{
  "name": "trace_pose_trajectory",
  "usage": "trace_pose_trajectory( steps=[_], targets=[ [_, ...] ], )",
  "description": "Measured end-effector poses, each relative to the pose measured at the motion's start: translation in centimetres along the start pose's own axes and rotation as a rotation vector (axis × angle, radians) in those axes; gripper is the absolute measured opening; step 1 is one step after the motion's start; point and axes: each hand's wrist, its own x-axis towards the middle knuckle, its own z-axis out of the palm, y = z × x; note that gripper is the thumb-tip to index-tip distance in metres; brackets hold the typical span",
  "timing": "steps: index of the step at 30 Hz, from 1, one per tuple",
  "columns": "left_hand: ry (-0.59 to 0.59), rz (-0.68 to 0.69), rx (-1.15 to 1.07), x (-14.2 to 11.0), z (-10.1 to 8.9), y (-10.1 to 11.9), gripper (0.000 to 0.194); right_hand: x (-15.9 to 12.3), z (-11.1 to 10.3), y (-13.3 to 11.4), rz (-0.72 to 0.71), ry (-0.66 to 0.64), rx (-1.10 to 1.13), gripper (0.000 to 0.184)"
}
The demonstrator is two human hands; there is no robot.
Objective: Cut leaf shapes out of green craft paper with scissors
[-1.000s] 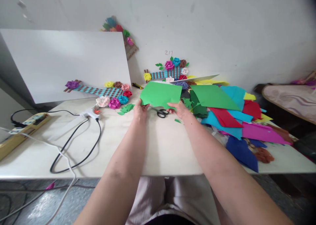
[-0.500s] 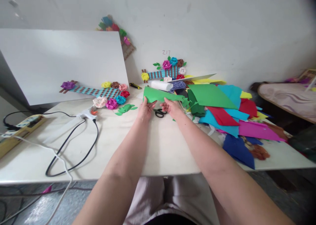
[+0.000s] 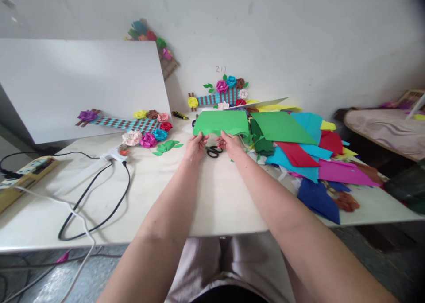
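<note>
Both hands hold a light green sheet of paper upright above the white table. My left hand pinches its lower edge near the left corner. My right hand pinches the lower edge close beside it. Black-handled scissors lie on the table between and just under the two hands. A few green paper leaves lie to the left of my left hand.
A heap of coloured paper sheets covers the right of the table. A woven strip with paper flowers leans on a white board; another flower strip stands at the wall. A glue gun, cables and a power strip lie left.
The green sheet was tipped nearly flat half a second ago and now stands upright again. Both hands have moved closer together along its lower edge.
</note>
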Motion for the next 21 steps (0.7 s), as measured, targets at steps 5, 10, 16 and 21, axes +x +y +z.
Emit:
trace_pose_trajectory(
  steps=[5, 10, 16, 21],
  targets=[
    [0.084, 0.040, -0.048, 0.5, -0.4, 0.2, 0.020, -0.2, 0.3, -0.1, -0.086, -0.020, -0.584, 0.021],
    [0.133, 0.045, -0.050, 0.7, -0.7, 0.6, 0.017, -1.4, 0.9, -0.8, -0.365, -0.231, -1.403, 0.031],
    [0.138, 0.082, 0.057, 0.7, -1.1, 0.9, 0.021, -2.4, 1.8, -1.7, -0.351, -0.383, -1.651, 0.031],
    [0.105, 0.125, 0.120, 0.8, -1.5, 1.1, 0.019, -3.1, 2.4, -3.0, -0.299, -0.408, -1.780, 0.031]
  ],
)
